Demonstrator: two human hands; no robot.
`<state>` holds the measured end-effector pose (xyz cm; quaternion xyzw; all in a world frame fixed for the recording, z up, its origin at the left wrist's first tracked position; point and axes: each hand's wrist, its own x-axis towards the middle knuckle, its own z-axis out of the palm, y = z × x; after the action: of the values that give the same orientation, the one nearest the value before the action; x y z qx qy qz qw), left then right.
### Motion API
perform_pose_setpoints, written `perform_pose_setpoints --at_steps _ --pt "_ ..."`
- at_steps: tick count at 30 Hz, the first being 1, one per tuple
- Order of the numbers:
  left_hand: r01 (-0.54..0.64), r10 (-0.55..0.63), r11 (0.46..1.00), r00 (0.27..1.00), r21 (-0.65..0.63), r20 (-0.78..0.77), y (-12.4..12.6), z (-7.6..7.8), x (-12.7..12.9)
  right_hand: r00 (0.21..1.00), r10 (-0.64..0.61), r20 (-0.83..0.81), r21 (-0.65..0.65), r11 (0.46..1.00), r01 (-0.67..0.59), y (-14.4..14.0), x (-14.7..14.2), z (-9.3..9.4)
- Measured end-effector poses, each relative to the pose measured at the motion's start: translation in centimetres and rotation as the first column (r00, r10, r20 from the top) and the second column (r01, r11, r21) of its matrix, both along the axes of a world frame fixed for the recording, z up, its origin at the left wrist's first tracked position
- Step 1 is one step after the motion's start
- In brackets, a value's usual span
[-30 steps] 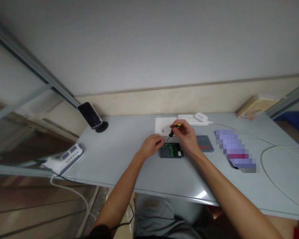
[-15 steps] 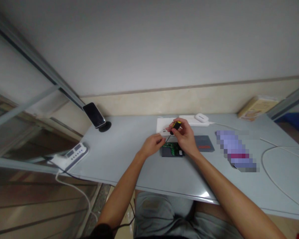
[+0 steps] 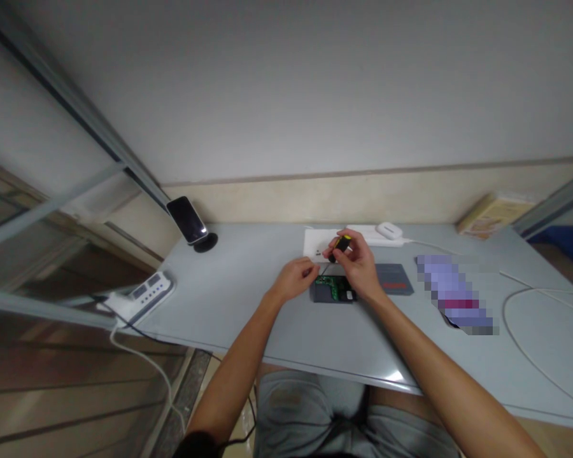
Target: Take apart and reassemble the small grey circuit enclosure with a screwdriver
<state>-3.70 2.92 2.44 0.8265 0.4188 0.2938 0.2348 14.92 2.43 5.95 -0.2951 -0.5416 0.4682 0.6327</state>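
My right hand point(image 3: 357, 266) grips a small screwdriver point(image 3: 339, 247) with a black and yellow handle, tip angled down to the left. Just below it lies an opened dark device point(image 3: 333, 289) with a green circuit board showing. My left hand point(image 3: 293, 280) rests at the device's left edge, fingers pinched together near the screwdriver's tip; whether it holds anything is too small to tell. A dark grey cover with a red label point(image 3: 394, 279) lies just right of my right hand.
A white sheet point(image 3: 315, 242) lies behind the hands. A phone on a stand point(image 3: 189, 221) is at the back left, a power strip point(image 3: 143, 294) at the table's left edge. A white cable point(image 3: 520, 331) loops at the right; a book point(image 3: 491, 215) leans at the back right.
My right hand has tilted the screwdriver lower and shifted a little; the view has drifted slightly. The left hand stays at the device's left edge.
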Motion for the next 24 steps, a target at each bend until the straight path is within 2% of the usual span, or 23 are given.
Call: perform_pose_setpoints --at_steps 12,24 --pt "0.008 -0.008 1.0 0.999 -0.001 -0.035 -0.14 0.22 0.14 0.999 -0.045 0.016 -0.008 0.999 0.045 -0.23 -0.02 0.29" --pt "0.024 -0.024 1.0 0.999 0.001 -0.036 -0.23 0.3 0.28 0.999 -0.034 0.016 0.006 0.999 0.034 -0.23 0.07 0.31"
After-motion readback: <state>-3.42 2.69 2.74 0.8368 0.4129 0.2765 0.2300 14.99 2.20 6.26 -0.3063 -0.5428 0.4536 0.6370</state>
